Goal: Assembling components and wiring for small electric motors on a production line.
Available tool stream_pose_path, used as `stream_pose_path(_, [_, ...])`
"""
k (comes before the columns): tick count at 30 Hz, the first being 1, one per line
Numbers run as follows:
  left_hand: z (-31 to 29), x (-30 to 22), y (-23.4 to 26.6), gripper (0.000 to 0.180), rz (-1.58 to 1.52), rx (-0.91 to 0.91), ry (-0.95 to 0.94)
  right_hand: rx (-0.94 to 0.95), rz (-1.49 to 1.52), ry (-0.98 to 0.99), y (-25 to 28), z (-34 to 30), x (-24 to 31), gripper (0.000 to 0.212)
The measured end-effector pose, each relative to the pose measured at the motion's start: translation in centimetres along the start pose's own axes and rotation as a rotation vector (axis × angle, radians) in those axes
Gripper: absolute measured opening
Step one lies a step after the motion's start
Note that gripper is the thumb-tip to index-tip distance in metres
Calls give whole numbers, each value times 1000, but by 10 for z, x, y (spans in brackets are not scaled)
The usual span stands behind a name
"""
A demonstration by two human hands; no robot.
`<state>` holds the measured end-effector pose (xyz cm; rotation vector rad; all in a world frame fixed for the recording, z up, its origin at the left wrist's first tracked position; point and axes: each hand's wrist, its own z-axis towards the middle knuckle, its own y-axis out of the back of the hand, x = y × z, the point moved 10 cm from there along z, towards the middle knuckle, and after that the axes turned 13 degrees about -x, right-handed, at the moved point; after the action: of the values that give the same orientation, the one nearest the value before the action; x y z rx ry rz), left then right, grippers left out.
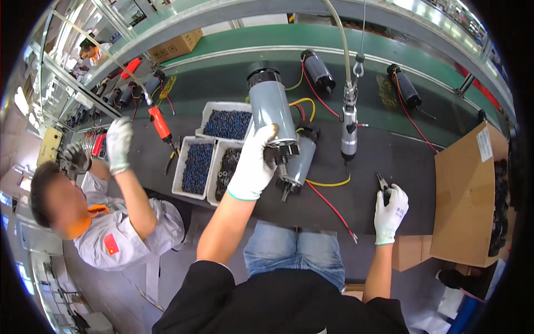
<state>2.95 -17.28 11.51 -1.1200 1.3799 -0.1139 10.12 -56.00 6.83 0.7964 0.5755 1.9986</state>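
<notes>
My left hand [251, 170], in a white glove, is wrapped round the lower part of a grey cylindrical motor [272, 111] with black end caps. The motor is raised above the bench and tilted, its shaft end toward me. Behind and to the right of it lies a second grey motor [303, 156], partly covered, with yellow and red wires. On the right, my gloved right hand [391, 214] is closed on pliers [381, 181] at the dark bench top; their metal jaws point away from me and the handles are mostly hidden.
A power screwdriver [349, 131] hangs right of the motors. White bins [177, 181] of small blue and dark parts stand left. More motors [319, 69] lie farther back. A cardboard box [461, 195] borders the right side. A co-worker [125, 222] sits left, beside a hanging orange screwdriver [159, 123].
</notes>
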Motion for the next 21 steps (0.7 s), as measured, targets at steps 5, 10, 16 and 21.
stream_pose_path(5, [-61, -7, -26, 77, 285, -24, -274, -14, 3, 10, 0, -2, -6, 19])
stream_pose_path(10, [-108, 29, -34, 94, 371, 11, -254, -107, -10, 56, 27, 2, 18, 29])
stream_pose_path(16, [-167, 83, -76, 106, 844, 241, -411, 263, 1529, -707, 60, -15, 116, 58])
stream_pose_path(21, [-203, 109, -118, 96, 1404, 388, -701, 259, 1198, -726, 64, -20, 75, 54])
